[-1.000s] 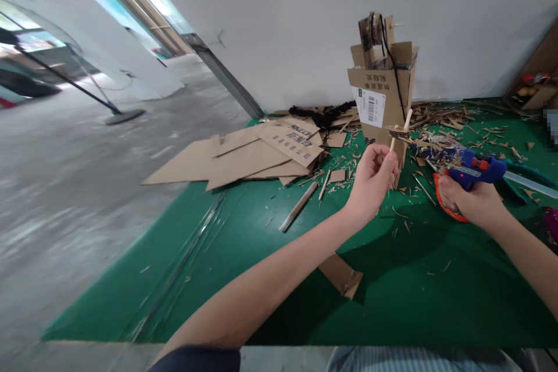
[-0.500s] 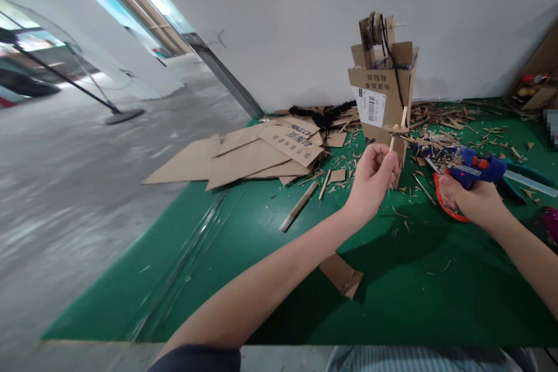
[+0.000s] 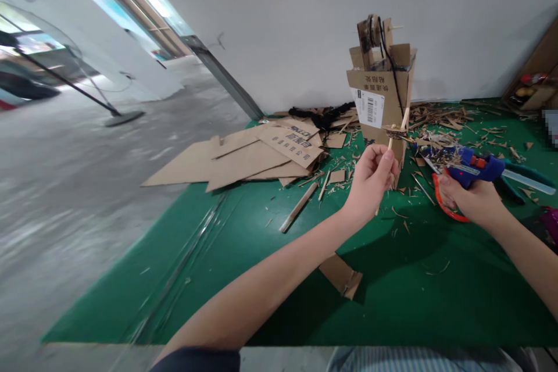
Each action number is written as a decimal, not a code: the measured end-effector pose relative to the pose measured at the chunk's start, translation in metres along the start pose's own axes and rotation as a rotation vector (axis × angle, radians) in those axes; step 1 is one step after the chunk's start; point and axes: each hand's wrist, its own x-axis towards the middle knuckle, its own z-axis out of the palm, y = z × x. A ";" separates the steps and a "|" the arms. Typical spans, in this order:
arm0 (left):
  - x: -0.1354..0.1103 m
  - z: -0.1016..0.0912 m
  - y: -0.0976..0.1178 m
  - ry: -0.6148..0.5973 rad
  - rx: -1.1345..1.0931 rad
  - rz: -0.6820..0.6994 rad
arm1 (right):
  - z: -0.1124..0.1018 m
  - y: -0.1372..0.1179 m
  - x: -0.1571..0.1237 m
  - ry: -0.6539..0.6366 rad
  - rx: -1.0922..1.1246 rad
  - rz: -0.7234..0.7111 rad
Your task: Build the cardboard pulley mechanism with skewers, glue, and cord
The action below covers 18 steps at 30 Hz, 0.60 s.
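Between the thumb and fingers of my left hand is a thin wooden stick, tilted upward. A small cardboard disc sits on the stick above my fingertips. My right hand is closed round a blue hot glue gun, with a glue stick poking out of its back. Bits of debris cling to the gun's front, and its nozzle is at the disc; whether it touches, I cannot tell. Behind my left hand stands a cardboard box topped by a cardboard wheel with black cord.
Flat cardboard sheets lie at the left on the green table. Shavings are scattered around the box. Red-handled scissors lie below the glue gun, and a cardboard scrap is near my left forearm. A white wall rises behind.
The stick and disc have tilted slightly in my left hand, and the stick's lower end now shows beneath it. My right hand has hardly moved with the glue gun.
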 end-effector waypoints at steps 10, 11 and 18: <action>0.000 0.001 0.000 -0.002 -0.006 0.006 | -0.001 0.003 0.001 0.007 -0.054 -0.024; 0.000 0.001 -0.001 -0.002 -0.008 0.007 | -0.001 0.003 0.001 0.007 -0.058 -0.023; -0.001 0.001 -0.002 0.008 0.010 0.004 | 0.002 -0.003 0.000 0.093 0.027 -0.020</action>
